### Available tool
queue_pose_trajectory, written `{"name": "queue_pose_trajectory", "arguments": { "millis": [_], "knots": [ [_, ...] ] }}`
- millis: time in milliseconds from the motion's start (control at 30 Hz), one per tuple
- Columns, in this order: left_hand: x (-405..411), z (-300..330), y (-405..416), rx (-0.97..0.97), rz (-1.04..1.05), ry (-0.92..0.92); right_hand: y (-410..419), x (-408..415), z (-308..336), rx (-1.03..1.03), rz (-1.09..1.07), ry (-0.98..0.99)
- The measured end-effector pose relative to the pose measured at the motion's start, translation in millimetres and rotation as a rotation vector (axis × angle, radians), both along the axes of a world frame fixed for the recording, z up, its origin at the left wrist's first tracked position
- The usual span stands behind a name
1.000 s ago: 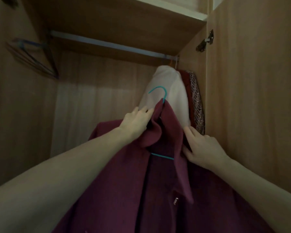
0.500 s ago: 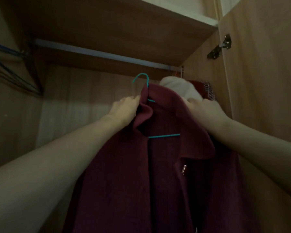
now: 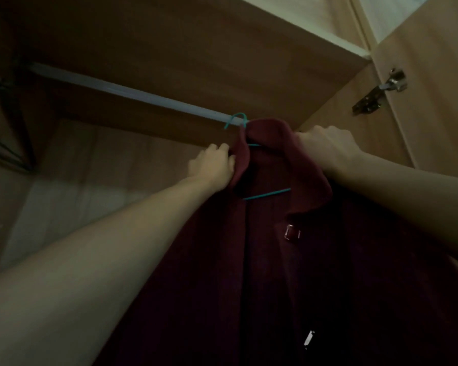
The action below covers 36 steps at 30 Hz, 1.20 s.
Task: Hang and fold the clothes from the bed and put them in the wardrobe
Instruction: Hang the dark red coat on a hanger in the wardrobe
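Observation:
A dark maroon coat (image 3: 288, 273) with metal buckles hangs on a teal wire hanger (image 3: 266, 194) inside the wardrobe. The hanger's hook (image 3: 236, 119) sits over the silver clothes rail (image 3: 122, 89). My left hand (image 3: 213, 163) grips the coat's left collar just below the rail. My right hand (image 3: 327, 145) grips the coat's right shoulder at the collar. The garments that hang further right are hidden behind the coat and my right arm.
A wooden shelf (image 3: 196, 48) runs above the rail. The open wardrobe door (image 3: 434, 107) with its metal hinge (image 3: 381, 91) stands at the right. Several dark empty hangers (image 3: 3, 143) hang at the far left of the rail.
Both hands have lifted the coat up to the rail, and the teal hook now sits over it. The white garment at the right is now hidden behind the coat.

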<state>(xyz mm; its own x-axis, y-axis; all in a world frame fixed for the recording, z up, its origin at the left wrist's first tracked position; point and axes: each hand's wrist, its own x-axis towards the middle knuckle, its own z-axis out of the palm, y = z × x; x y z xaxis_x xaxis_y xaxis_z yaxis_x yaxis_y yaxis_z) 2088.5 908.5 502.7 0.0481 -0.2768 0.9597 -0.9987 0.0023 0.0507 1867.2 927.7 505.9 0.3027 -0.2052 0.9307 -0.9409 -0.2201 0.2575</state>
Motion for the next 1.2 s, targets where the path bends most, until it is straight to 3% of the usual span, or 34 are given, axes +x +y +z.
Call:
{"name": "queue_pose_trajectory", "arguments": {
  "millis": [100,267,533,733,867,1000,1200],
  "knots": [
    [2,10,-33,0.149,-0.247,0.022,-16,-5,16,0.037,-0.085,-0.042],
    [4,3,-70,0.33,-0.382,0.047,-48,2,48,0.017,-0.132,-0.133],
    [21,-31,-171,0.445,-0.399,0.038,-110,32,72,-0.02,-0.185,-0.176],
    [23,-63,-242,0.262,-0.51,0.116,-136,27,70,-0.043,-0.244,-0.137],
    [1,-132,-282,0.241,-0.372,0.017,-156,27,45,-0.181,-0.248,-0.044],
    [-6,-166,-279,0.214,-0.302,0.03,-154,32,30,-0.2,-0.263,-0.059],
    [4,-192,-229,0.361,-0.332,0.023,-150,47,-29,-0.078,-0.504,-0.057]
  ]
}}
